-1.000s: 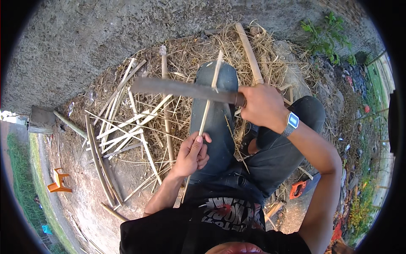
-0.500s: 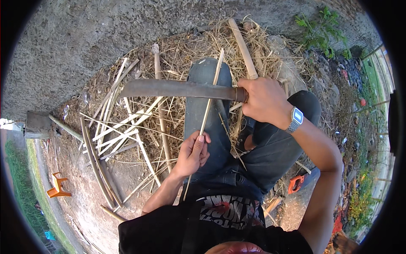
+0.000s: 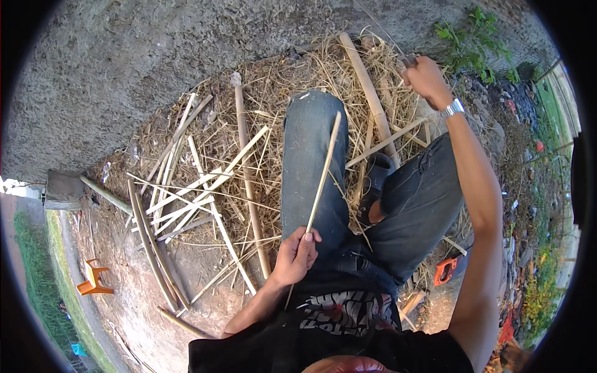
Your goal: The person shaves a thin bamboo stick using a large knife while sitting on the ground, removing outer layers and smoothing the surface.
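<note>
1. At far left, a grey block (image 3: 64,189) sits at the foot of a rough wall (image 3: 155,68), with an orange plastic chair (image 3: 94,280) standing on open ground well apart from the hands.
2. Curved brown sticks (image 3: 148,236) lie side by side on the dirt, next to a crisscrossed pile of pale split strips (image 3: 189,194) scattered over dry straw.
3. A long tan pole (image 3: 249,186) rests on the straw between that pile and the person's left leg.
4. At center, the left hand (image 3: 296,258) grasps a slender pale strip (image 3: 324,171), fingers curled around it and thumb laid along it. The strip slants up and to the right across the view of the jeans (image 3: 311,146), its upper end near the bent knee; its lower end reaches down by the black shirt (image 3: 348,311). Whether it touches the leg cannot be told.
5. Beyond the knee, a thicker bamboo pole (image 3: 368,90) lies on the straw.
6. At upper right, the right hand (image 3: 426,79), a metal-banded watch (image 3: 452,108) at its wrist, is clenched on the handle of a long knife (image 3: 408,61). The blade, seen nearly edge-on, points toward the wall, well apart from the strip.
7. An orange-handled saw (image 3: 445,271) lies beside the right arm; a leafy green plant (image 3: 476,46) grows by the wall.
</note>
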`<move>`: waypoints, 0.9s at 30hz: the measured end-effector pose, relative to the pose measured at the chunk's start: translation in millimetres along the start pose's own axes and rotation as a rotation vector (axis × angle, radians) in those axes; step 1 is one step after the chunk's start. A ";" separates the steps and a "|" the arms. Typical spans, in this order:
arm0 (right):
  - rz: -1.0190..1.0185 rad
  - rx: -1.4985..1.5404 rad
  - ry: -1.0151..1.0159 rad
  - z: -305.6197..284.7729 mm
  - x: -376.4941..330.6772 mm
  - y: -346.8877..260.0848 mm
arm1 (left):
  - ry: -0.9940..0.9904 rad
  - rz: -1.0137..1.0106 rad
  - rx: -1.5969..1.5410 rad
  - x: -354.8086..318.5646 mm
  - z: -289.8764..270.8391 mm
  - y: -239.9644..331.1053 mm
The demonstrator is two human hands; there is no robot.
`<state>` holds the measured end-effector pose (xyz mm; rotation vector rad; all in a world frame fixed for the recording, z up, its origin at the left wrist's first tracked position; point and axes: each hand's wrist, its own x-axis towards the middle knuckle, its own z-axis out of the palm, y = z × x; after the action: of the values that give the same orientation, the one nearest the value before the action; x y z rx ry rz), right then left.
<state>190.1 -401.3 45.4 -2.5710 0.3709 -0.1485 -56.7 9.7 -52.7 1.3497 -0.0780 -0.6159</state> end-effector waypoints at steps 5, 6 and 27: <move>-0.258 0.262 0.078 8.2 -67.1 -24.5 | -0.105 -0.018 -0.133 41.4 -1.3 44.7; -0.310 0.220 0.022 13.1 -76.0 -32.9 | -0.100 -0.022 -0.129 48.9 -7.0 52.3; -0.535 -0.167 0.090 62.6 -101.2 -57.6 | -0.116 -0.063 -0.168 43.4 -29.9 65.2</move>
<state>117.9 -293.8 18.9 -2.7761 -0.2945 -0.4410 15.7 22.1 -12.3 1.1574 -0.0760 -0.7383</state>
